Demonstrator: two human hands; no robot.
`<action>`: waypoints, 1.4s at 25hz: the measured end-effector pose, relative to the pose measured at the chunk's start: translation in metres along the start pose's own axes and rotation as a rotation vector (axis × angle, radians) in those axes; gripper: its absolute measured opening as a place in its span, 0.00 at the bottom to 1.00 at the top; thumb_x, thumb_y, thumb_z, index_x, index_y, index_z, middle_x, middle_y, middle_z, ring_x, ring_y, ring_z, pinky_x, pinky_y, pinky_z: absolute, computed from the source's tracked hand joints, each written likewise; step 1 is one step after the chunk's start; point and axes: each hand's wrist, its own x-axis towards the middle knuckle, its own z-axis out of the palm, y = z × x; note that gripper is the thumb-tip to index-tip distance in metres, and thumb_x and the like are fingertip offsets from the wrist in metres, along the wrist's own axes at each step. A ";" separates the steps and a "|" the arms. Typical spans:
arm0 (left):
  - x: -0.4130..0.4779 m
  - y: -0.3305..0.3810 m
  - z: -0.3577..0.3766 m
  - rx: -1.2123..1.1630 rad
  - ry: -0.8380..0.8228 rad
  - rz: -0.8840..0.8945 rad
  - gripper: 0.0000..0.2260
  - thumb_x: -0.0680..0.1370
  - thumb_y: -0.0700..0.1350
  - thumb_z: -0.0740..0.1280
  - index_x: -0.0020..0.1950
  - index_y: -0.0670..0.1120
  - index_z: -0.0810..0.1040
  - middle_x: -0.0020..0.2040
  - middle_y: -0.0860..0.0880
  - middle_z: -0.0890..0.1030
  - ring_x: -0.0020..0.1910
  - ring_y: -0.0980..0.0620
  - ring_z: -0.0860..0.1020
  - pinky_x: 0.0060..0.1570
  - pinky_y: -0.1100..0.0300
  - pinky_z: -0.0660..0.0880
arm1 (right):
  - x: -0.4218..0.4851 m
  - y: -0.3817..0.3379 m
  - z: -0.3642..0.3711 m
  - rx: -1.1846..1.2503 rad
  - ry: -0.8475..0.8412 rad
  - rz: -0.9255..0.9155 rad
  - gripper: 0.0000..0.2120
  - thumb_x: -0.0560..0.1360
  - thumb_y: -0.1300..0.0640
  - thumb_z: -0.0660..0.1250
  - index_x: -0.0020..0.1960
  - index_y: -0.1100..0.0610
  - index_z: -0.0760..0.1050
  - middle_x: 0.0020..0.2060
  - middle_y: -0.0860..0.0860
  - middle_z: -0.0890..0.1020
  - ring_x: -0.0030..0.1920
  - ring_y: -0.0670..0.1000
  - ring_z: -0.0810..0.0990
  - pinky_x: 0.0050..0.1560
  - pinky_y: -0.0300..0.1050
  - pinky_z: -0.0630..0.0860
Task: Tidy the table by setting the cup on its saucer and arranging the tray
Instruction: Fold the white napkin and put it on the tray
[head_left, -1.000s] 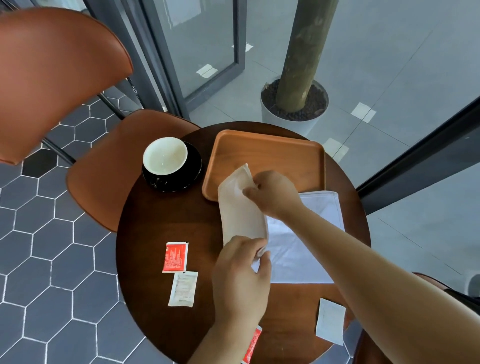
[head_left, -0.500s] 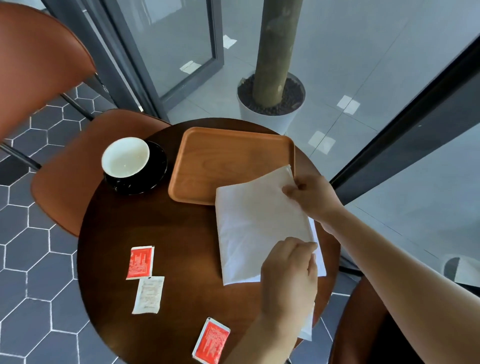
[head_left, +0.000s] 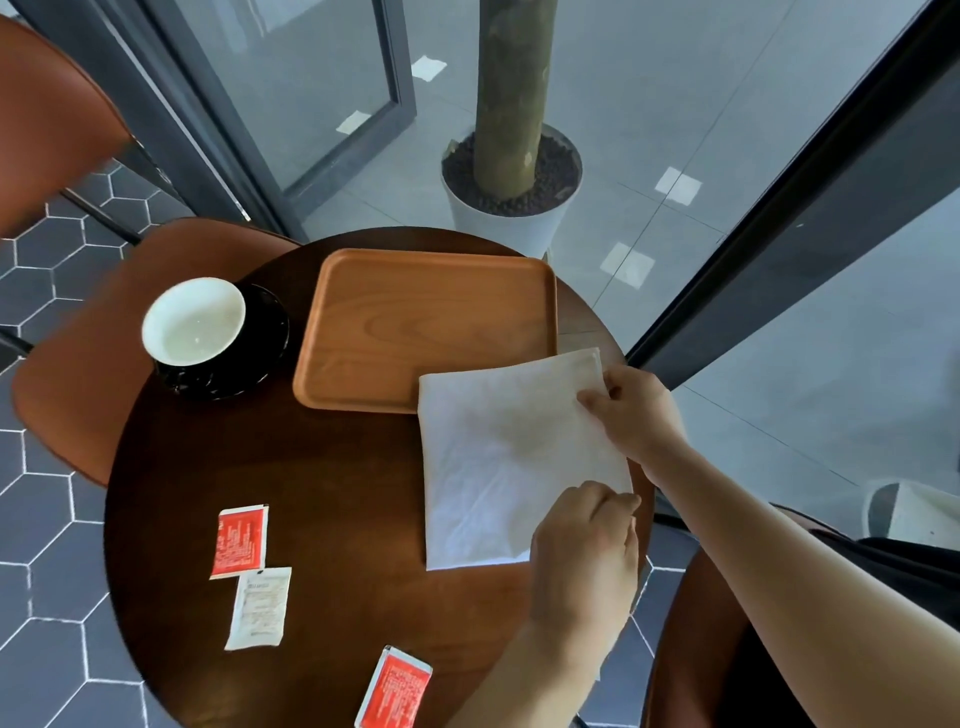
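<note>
1. The right hand (head_left: 636, 410) pinches the far right corner of a white folded napkin (head_left: 509, 457) between thumb and fingertips.
2. The left hand (head_left: 582, 551) is curled over the napkin's near right corner and grips it there; its back faces the camera, so the fingertips are hidden.
3. The napkin lies flat on the right side of the round dark tabletop (head_left: 337, 493), stretched between the two hands. Its far left corner overlaps the near right corner of the tray.
4. The wooden tray (head_left: 415, 322) sits at the far edge of the tabletop with nothing on it but that napkin corner.
5. The white cup (head_left: 195, 322) stands upright on the black saucer (head_left: 260, 358), at the far left edge of the tabletop, just beside the tray's left side but apart from it.
6. Near the left edge lies a red packet (head_left: 240, 541), with a white packet (head_left: 260, 608) just beside it on the near side, their corners almost touching.
7. A second red packet (head_left: 396, 688) lies at the near edge, left of the left forearm.
8. Beyond the tabletop's left edge is a brown chair (head_left: 78, 364); past the far edge stands a white plant pot (head_left: 511, 228) holding a trunk.
</note>
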 end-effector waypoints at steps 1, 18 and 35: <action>0.000 -0.001 0.001 -0.001 -0.003 0.006 0.09 0.68 0.38 0.77 0.47 0.47 0.86 0.40 0.50 0.84 0.37 0.51 0.81 0.36 0.59 0.80 | 0.001 0.001 0.002 -0.012 0.004 0.006 0.09 0.77 0.50 0.68 0.48 0.55 0.79 0.39 0.51 0.82 0.39 0.53 0.81 0.38 0.49 0.80; -0.017 -0.088 -0.079 0.130 -0.039 -0.775 0.23 0.79 0.51 0.69 0.72 0.46 0.72 0.55 0.49 0.81 0.51 0.53 0.79 0.48 0.64 0.71 | -0.082 0.032 0.021 -0.170 0.141 -0.033 0.18 0.76 0.53 0.71 0.65 0.56 0.77 0.55 0.53 0.81 0.48 0.54 0.80 0.44 0.43 0.73; -0.035 -0.108 -0.113 -0.183 0.004 -0.904 0.21 0.74 0.40 0.75 0.65 0.50 0.77 0.49 0.54 0.81 0.45 0.54 0.81 0.48 0.54 0.82 | -0.120 0.033 0.027 -0.162 0.077 0.080 0.23 0.72 0.50 0.76 0.62 0.56 0.72 0.47 0.50 0.77 0.44 0.50 0.76 0.38 0.42 0.68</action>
